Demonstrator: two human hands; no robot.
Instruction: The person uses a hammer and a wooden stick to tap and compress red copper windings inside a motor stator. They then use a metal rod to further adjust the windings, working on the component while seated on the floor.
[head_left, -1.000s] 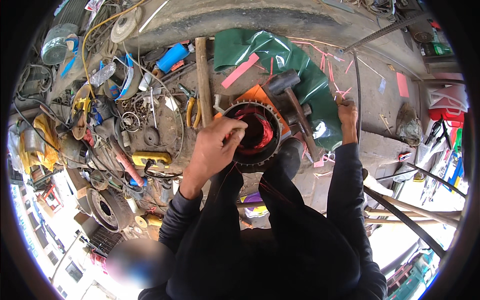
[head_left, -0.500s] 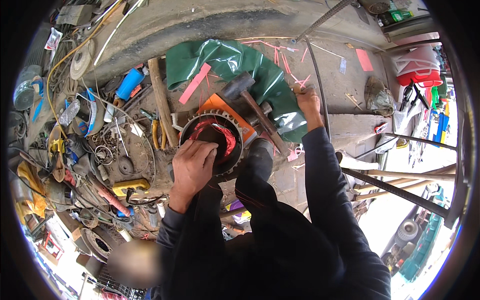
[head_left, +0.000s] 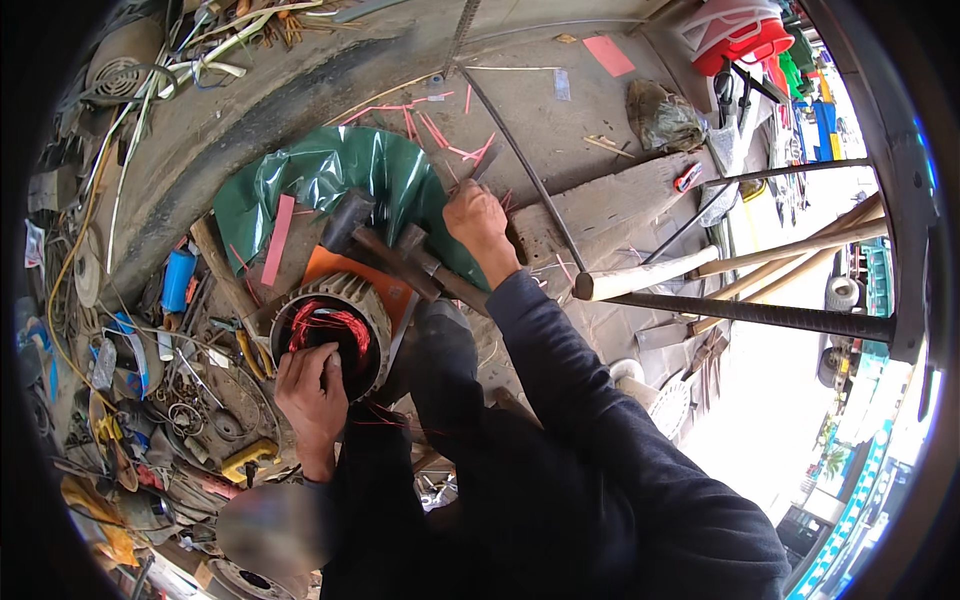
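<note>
A finned motor stator (head_left: 378, 318) stands between my knees, its opening turned up toward me. Red copper wire (head_left: 345, 328) is coiled inside. My left hand (head_left: 313, 400) rests over the near left rim, closed with its fingertips next to the winding; whatever they pinch is hidden. Out to the right, my right hand (head_left: 478, 215) is closed around a flat grey blade-like piece (head_left: 485, 160) that sticks up past the fingers. That hand is beside the right end of the green plastic sheet (head_left: 325, 155). Two hammers, one dark-headed (head_left: 349, 218) and one smaller (head_left: 411, 238), lie between the hands.
An orange box (head_left: 325, 265) sits behind the stator. Pink strips (head_left: 278, 240) are scattered about. A steel bar (head_left: 525, 170) and a wooden plank (head_left: 610, 215) flank my right hand. Pliers (head_left: 250, 355), a blue cylinder (head_left: 178, 280) and cluttered tools cover the left side.
The view has swung right, so most things sit farther left in the picture. My right hand now shows a grey blade-like piece. My left hand stays at the stator's rim.
</note>
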